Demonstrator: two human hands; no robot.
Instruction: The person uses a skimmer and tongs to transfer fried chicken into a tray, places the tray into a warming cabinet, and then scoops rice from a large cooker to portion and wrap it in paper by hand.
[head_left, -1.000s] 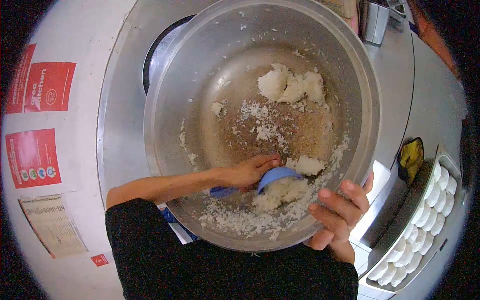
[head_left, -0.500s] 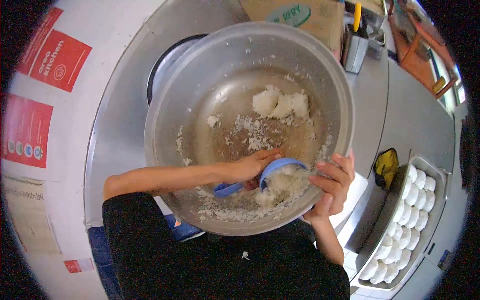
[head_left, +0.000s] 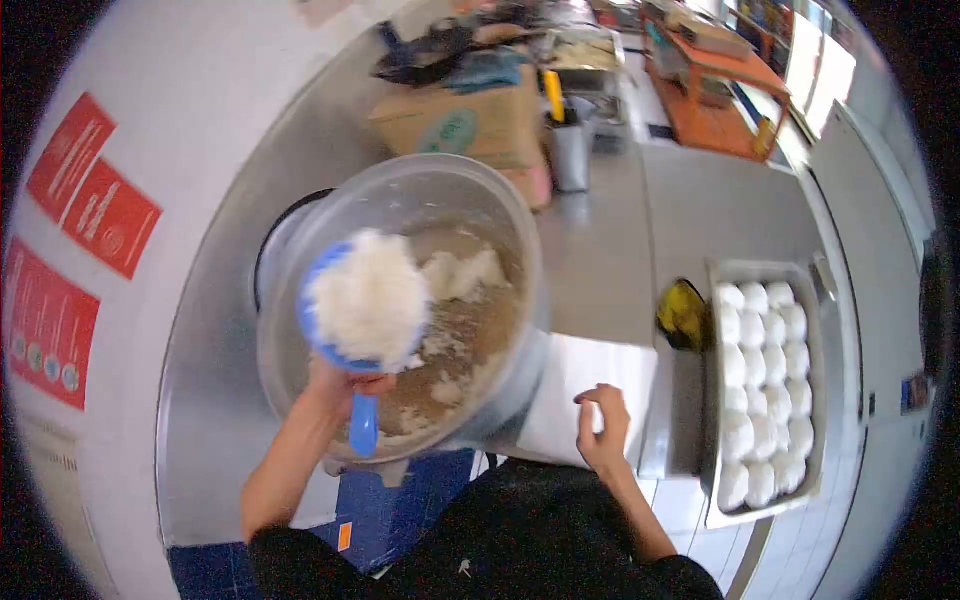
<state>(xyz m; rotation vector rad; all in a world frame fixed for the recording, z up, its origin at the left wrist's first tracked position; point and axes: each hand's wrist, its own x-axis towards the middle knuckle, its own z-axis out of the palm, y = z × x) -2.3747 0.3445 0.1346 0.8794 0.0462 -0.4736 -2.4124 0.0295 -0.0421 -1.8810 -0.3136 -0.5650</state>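
Note:
My left hand (head_left: 340,385) is closed around the handle of a blue scoop (head_left: 364,425), held up over the left part of a large metal pot (head_left: 530,240). A heaped mound of white rice (head_left: 368,300) fills the scoop. Inside the pot, a clump of rice (head_left: 468,274) and scattered grains lie on the bottom. To the right of the pot, my right hand (head_left: 606,425) hovers above a white sheet or board (head_left: 560,390). Its fingers are loosely bent, thumb and forefinger apart, with nothing in them.
At the right, a metal tray (head_left: 714,420) holds several rows of white rounded pieces (head_left: 765,365). A yellow and black cloth-like item (head_left: 682,312) lies beside it. Behind the pot are a cardboard box (head_left: 490,125) and a metal holder (head_left: 570,155) with a yellow-handled tool.
The pot was tilted toward me and now stands more upright. My left hand has lifted the scoop, heaped with rice. My right hand has let go of the rim and moved right.

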